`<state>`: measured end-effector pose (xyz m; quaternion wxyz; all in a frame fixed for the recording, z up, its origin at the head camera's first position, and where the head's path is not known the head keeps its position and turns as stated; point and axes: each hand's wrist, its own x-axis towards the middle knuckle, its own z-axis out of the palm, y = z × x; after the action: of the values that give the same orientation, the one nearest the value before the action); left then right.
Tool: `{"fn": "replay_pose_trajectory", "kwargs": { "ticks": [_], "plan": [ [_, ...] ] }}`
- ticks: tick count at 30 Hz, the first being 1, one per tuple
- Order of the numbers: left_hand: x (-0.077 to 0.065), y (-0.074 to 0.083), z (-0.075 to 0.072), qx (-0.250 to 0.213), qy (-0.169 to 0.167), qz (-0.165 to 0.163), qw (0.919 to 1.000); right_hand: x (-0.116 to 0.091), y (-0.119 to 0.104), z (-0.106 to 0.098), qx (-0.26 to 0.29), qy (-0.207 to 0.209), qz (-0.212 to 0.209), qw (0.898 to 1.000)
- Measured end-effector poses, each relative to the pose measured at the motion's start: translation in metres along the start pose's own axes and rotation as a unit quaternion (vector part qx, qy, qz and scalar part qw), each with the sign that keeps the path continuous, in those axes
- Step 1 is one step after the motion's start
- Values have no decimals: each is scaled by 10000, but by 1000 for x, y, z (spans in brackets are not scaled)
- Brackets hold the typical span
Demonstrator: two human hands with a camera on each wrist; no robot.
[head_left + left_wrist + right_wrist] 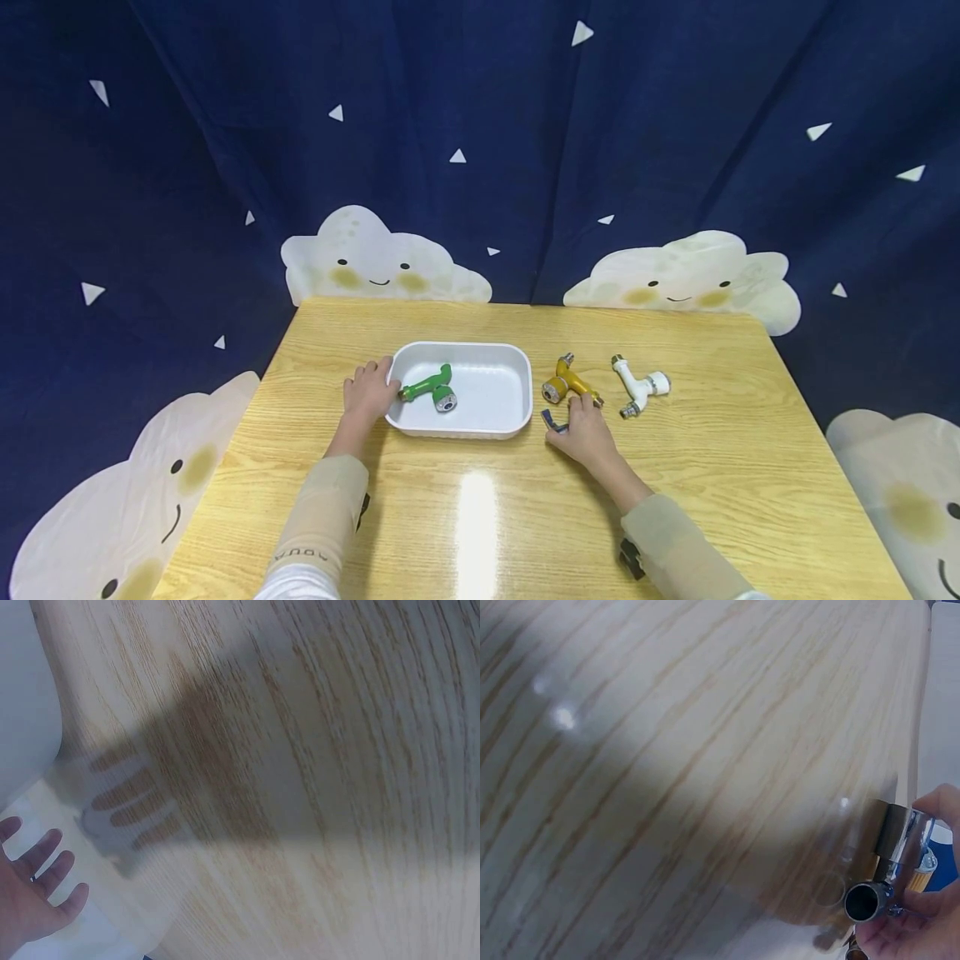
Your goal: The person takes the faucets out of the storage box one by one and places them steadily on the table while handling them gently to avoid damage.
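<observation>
A white plastic basin [487, 422] stands on the wooden table with a green tap [431, 385] lying in its left part. My left hand [370, 390] is at the basin's left rim, and the left wrist view shows its fingers [51, 874] fairly straight and spread. To the basin's right, my right hand [585, 432] grips a dark blue tap [553, 422] with chrome fittings; the fingers cover much of it. The right wrist view shows this tap's chrome end [901, 834] between thumb and fingers. Just beyond that hand lies a yellow tap [570, 382].
A white tap [640, 387] with metal ends lies right of the yellow one. The wooden table [720, 467] ends at the back against a dark blue curtain [480, 100] printed with clouds and white triangles.
</observation>
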<state>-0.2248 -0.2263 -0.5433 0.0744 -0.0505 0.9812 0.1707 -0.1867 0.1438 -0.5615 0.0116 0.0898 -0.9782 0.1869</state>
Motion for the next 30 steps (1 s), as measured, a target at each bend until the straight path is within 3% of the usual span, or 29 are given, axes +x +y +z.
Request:
{"fn": "replay_pose_trajectory", "kwargs": {
  "ticks": [30],
  "plan": [
    [-1,0,0,-14,32,-12,10000,3,1,-6,167,-631,339,9973]
  ]
}}
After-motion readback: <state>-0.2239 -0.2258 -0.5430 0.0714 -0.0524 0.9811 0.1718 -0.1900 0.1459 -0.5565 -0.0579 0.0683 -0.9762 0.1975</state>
